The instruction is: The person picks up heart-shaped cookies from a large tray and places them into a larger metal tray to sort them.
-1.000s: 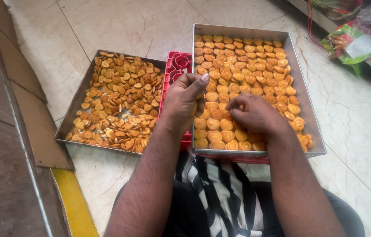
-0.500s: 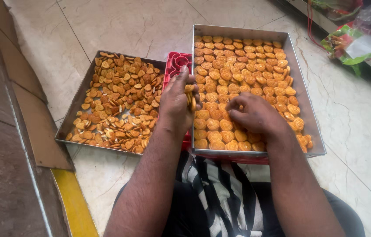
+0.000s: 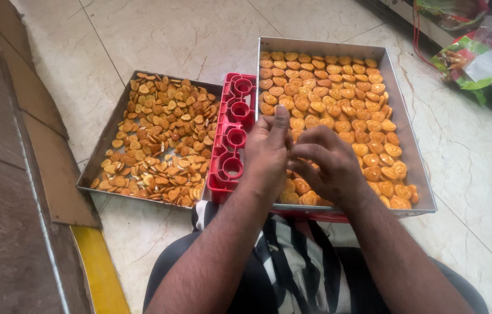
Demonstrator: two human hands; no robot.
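Observation:
My left hand (image 3: 266,152) and my right hand (image 3: 328,166) meet over the near left part of the right metal tray (image 3: 413,152). That tray holds neat rows of orange heart-shaped biscuits (image 3: 339,93). My left hand's fingers are curled, its back faces me, and it seems to grip a few biscuits. The fingers of my right hand bend toward the left hand's fingertips; what they hold is hidden. A red plastic crate (image 3: 234,136) lies under the tray's left side.
A second metal tray (image 3: 101,156) on the left holds loose, scattered brown biscuits (image 3: 161,136). Both trays rest on a pale tiled floor (image 3: 164,35). Cardboard and a dark step run along the left. Plastic bags (image 3: 478,58) lie at the far right.
My left hand has come down and back from the tray's left rim toward my right hand, and the two hands now touch. The trays have not moved.

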